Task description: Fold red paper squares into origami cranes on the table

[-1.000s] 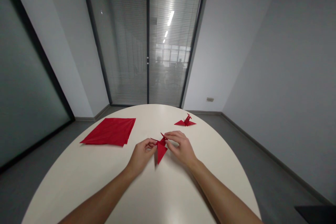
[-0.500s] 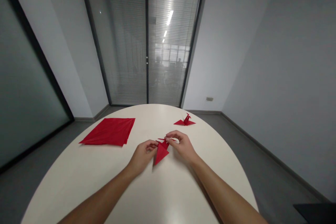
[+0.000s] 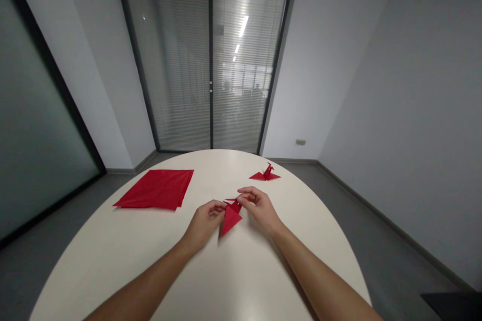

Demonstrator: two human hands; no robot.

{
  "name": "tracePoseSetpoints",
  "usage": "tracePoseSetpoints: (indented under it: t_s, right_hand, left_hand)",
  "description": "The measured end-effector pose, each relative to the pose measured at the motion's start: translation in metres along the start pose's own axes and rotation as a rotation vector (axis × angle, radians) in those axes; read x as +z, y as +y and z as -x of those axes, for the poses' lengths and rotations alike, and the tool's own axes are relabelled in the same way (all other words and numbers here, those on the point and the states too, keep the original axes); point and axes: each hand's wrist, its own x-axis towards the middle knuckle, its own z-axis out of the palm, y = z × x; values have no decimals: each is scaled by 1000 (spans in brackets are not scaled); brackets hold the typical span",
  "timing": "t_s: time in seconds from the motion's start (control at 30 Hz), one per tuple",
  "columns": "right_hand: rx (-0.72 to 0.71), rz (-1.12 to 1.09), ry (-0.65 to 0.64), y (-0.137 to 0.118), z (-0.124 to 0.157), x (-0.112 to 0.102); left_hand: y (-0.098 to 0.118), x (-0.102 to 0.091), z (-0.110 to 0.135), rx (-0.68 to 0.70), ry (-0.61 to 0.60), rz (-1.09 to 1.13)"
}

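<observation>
A partly folded red paper figure (image 3: 230, 214) is held just above the white round table (image 3: 211, 281), between both my hands. My left hand (image 3: 203, 221) pinches its left tip with thumb and forefinger. My right hand (image 3: 259, 208) pinches a thin point at its upper right, fingers curled. A triangular flap of the figure points down toward me.
A stack of flat red paper sheets (image 3: 156, 189) lies on the table's far left. A finished red paper crane (image 3: 265, 174) stands at the far right of the table. Beyond the table are a glass door with blinds and grey walls.
The figure's triangular flap has swung slightly left, and my right hand's fingers have curled tighter on the thin point. The camera shifted a little.
</observation>
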Motion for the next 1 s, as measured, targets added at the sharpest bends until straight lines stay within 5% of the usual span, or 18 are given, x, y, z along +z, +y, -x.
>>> tracePoseSetpoints:
  t_s: [0.2, 0.77, 1.0]
  right_hand:
    - [46, -137, 1, -2, 3, 5]
    - [31, 25, 68, -6, 4, 6]
    - [66, -79, 19, -3, 7, 9]
  left_hand:
    - [-1, 0, -3, -9, 86, 32]
    - [0, 0, -2, -34, 140, 45]
    - [4, 2, 0, -145, 168, 129]
